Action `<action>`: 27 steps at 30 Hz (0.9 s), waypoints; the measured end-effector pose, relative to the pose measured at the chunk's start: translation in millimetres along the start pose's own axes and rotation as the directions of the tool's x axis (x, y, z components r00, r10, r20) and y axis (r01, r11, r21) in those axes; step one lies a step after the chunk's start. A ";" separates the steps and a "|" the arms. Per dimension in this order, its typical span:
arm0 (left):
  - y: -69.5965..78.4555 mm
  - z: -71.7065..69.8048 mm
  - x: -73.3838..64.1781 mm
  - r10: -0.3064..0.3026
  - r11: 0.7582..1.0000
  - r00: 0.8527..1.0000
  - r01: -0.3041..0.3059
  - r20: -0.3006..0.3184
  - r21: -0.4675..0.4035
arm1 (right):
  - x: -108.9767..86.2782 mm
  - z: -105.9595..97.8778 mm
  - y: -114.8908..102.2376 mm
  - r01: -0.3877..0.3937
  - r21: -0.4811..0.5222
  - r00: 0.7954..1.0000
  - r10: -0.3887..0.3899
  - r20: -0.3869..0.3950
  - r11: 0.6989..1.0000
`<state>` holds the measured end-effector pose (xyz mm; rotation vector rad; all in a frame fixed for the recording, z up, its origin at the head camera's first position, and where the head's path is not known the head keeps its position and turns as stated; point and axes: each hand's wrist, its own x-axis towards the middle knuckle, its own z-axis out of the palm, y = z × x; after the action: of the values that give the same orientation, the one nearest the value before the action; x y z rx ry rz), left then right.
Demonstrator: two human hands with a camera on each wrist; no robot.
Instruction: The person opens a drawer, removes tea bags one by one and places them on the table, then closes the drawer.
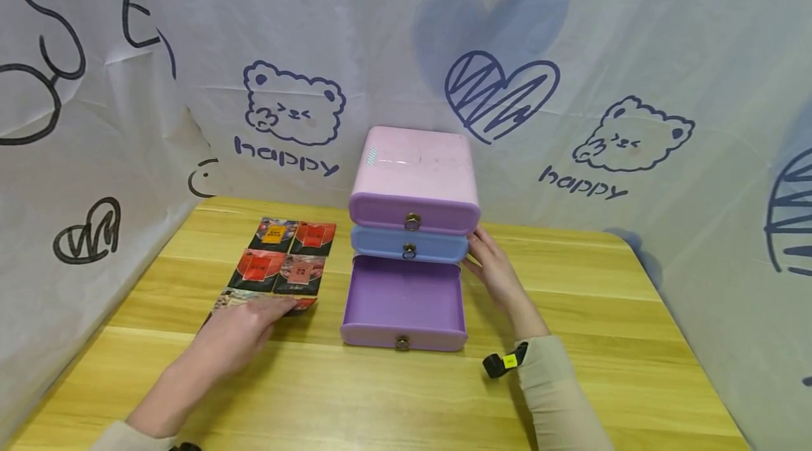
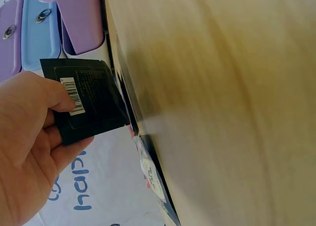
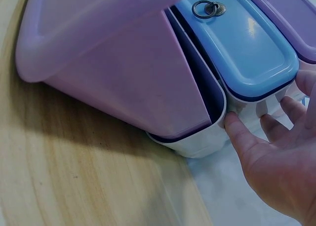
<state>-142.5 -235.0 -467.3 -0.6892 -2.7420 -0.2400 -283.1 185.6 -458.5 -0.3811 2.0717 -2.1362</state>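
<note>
My left hand point(image 1: 231, 338) pinches a dark flat sachet point(image 2: 96, 95) between thumb and fingers. Its back, with a white barcode, shows in the left wrist view. It is lifted at the near end of several red and black sachets point(image 1: 256, 269) laid in rows. A small pink drawer cabinet point(image 1: 415, 162) stands right of them. Its lowest purple drawer point(image 1: 406, 296) is pulled out, with nothing visible inside. The blue drawer point(image 1: 374, 243) and the top purple drawer point(image 1: 380, 211) are closed. With extended fingers, my right hand point(image 1: 501, 278) touches the cabinet's right side.
Everything stands on a wood-grain table point(image 1: 603, 338). Behind and beside it hangs a white cloth point(image 1: 393, 35) with blue bears and hearts. Each drawer front has a small metal ring pull point(image 3: 210, 9). A black wrist camera point(image 1: 501, 364) sits by the right sleeve.
</note>
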 end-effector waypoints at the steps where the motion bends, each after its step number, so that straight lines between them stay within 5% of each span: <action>1: -0.1 0.9 -0.4 -0.002 1.000 1.000 0.002 0.008 -0.002 | 0.0 0.1 -0.3 0.000 -0.001 1.000 0.000 0.001 1.000; 27: 1.8 7.2 -1.1 -0.043 0.998 0.989 0.049 0.140 -0.042 | -0.6 0.3 -0.1 0.001 -0.002 1.000 -0.001 0.000 1.000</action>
<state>-142.6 -232.2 -474.3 -0.6783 -2.8957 -0.2747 -282.5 185.5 -458.5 -0.3826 2.0740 -2.1349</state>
